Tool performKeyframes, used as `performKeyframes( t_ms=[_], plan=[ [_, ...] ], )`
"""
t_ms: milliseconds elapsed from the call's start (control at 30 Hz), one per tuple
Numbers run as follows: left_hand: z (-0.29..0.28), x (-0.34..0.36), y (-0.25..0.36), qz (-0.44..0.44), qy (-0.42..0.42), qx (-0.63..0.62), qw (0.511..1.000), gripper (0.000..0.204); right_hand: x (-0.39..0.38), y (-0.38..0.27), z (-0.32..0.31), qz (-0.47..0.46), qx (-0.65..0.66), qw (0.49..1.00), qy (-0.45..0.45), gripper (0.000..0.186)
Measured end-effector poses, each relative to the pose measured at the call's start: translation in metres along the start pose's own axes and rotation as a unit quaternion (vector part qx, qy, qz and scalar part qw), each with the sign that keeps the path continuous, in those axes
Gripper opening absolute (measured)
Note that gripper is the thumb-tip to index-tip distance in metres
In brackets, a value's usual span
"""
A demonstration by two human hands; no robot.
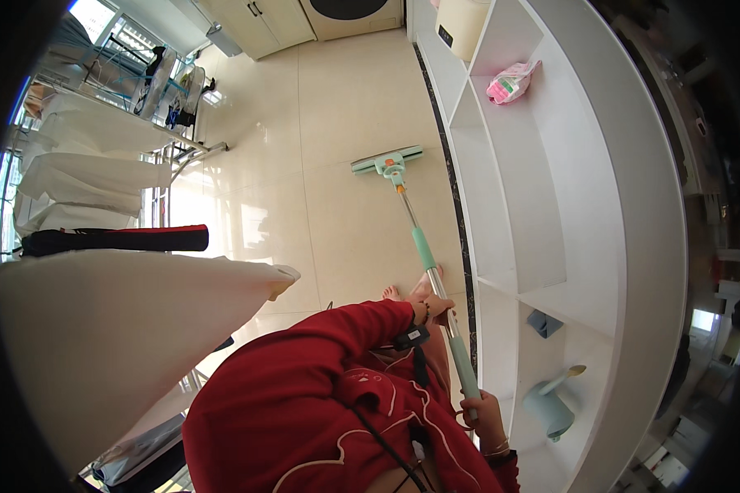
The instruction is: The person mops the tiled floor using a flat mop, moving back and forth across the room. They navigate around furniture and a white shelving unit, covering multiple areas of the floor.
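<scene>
A mop (420, 240) with a mint-green and silver handle runs from my body out over the beige tiled floor. Its wide flat green head (389, 161) rests on the tiles ahead of my bare feet. My left hand (438, 310) is wrapped round the silver middle of the pole. Lower down, my right hand (485, 417) grips the green end of the handle, beside the white shelf unit. Both arms are in red sleeves.
A white shelf unit (625, 246) lines the right side, holding a pink packet (510, 83), a grey cloth-like piece (544, 323) and a green watering can (548, 409). Laundry (140, 320) hangs at the left on a rack. Cabinets (263, 25) and a washing machine (352, 18) stand at the far end.
</scene>
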State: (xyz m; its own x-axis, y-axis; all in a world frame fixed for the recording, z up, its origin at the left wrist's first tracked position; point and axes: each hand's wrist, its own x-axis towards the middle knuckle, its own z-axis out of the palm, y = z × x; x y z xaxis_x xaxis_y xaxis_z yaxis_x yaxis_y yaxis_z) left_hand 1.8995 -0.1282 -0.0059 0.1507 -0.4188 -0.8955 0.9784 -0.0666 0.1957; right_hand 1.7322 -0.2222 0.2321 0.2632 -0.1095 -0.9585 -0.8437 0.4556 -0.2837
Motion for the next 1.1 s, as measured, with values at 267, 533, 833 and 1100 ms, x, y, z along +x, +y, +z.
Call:
performKeyframes(
  t_ms=[267,533,833,1100],
  plan=[
    [-0.013,0.066,0.065,0.036,0.016,-0.015,0.999,0.019,0.054,-0.082,0.014,-0.007,-0.062,0.997,-0.036,0.017],
    [-0.072,0.169,0.269,0.133,0.063,-0.003,0.989,0.016,0.231,-0.258,0.085,-0.098,-0.112,0.982,-0.113,0.009],
    [-0.005,0.054,0.331,0.083,0.090,-0.011,0.992,0.016,0.248,-0.321,0.115,-0.110,-0.134,0.971,-0.165,0.010],
    [-0.003,0.091,0.315,-0.043,-0.046,-0.160,0.985,0.020,0.136,-0.321,0.081,-0.007,-0.123,0.989,-0.085,0.026]
  ],
)
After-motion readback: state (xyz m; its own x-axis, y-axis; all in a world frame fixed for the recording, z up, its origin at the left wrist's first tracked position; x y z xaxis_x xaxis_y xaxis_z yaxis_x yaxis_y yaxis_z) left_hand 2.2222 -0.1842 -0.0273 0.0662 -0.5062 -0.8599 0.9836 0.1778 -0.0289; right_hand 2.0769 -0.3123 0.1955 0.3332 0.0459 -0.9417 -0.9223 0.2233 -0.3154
